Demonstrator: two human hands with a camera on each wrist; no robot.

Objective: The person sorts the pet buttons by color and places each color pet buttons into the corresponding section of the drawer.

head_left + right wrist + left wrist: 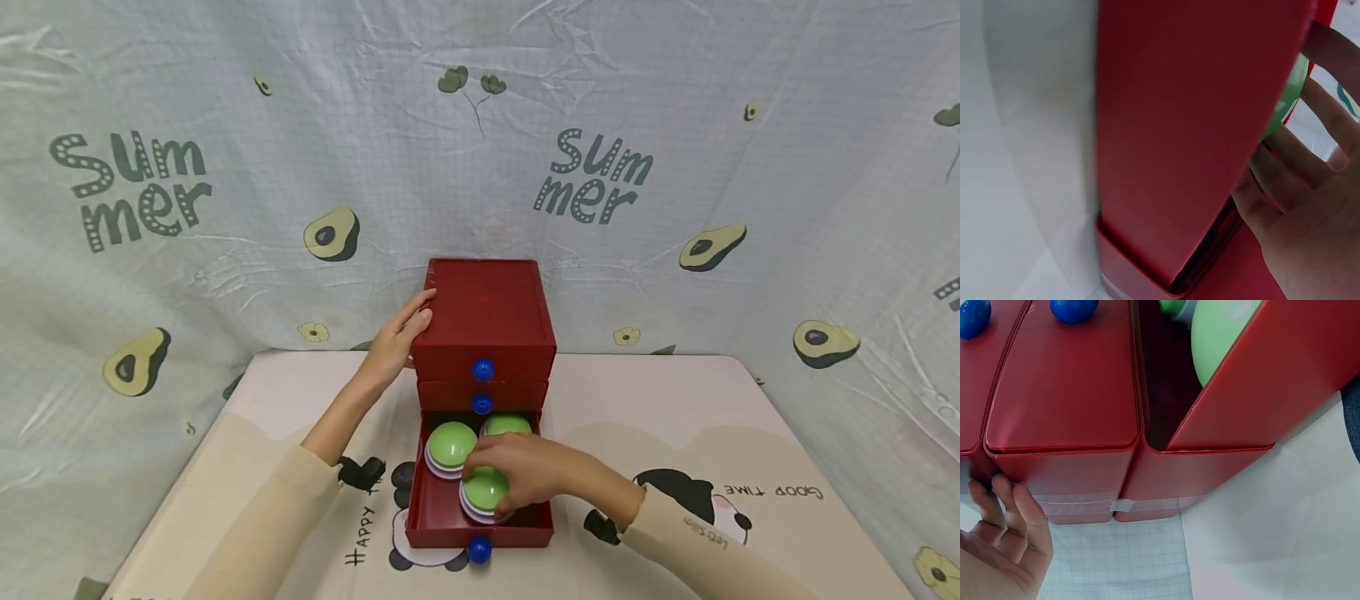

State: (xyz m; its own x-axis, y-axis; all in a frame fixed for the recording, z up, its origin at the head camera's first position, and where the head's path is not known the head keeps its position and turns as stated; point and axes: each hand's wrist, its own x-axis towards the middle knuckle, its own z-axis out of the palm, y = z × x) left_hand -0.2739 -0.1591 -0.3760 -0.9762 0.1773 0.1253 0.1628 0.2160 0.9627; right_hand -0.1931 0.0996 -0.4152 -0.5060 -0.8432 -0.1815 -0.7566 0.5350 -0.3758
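Note:
A dark red drawer cabinet (483, 304) stands in the middle of the table, its bottom drawer (435, 517) pulled out. Three round pieces with green domed tops and pale lower rims sit in that drawer: one at the left (452, 444), one at the back right (507, 425), one at the front (486, 490). Around the front one curl the fingers and thumb of my right hand (528, 468). My left hand (390, 346) rests against the cabinet's left side, and in the left wrist view its fingertips (1004, 484) touch the red wall.
Blue round knobs mark the upper drawer (483, 369), the middle drawer (482, 404) and the pulled-out one (479, 549). The two upper drawers are closed. A printed cloth covers the table (675, 400), and a patterned curtain (420, 167) hangs close behind the cabinet.

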